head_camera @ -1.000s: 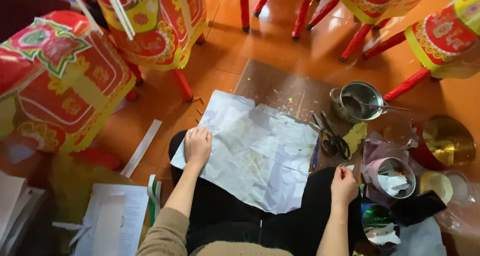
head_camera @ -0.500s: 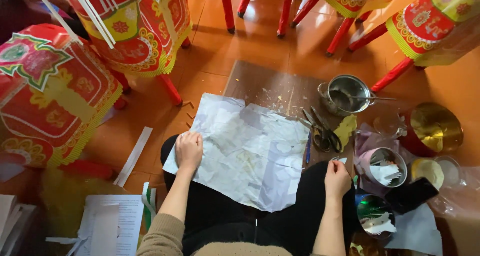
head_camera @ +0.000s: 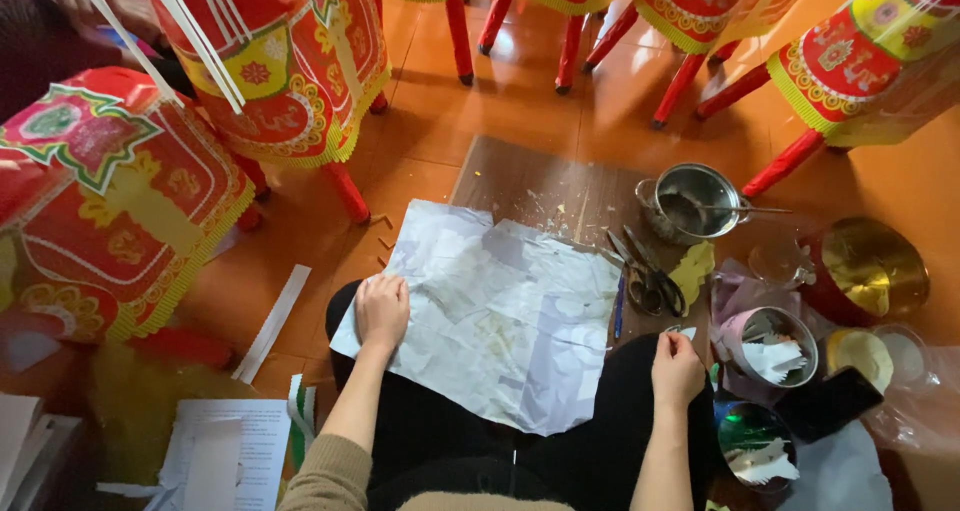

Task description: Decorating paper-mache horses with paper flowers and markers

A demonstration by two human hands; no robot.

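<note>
Orange tiled floor [head_camera: 440, 131] is carrying red paper lanterns [head_camera: 110, 201]. Left hand [head_camera: 381, 309], fingers curled, is pressing the crumpled white paper sheet [head_camera: 500, 321] spread over the lap; right hand [head_camera: 677, 367] is pinching a small scrap beside black scissors [head_camera: 650, 283].

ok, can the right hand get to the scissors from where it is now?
Probably yes. The right hand sits just below the scissors, which lie open on the board with nothing over them. Only a blue pen lies alongside, off the direct path.

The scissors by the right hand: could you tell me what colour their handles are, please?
Black, on the scissors in the head view.
</note>
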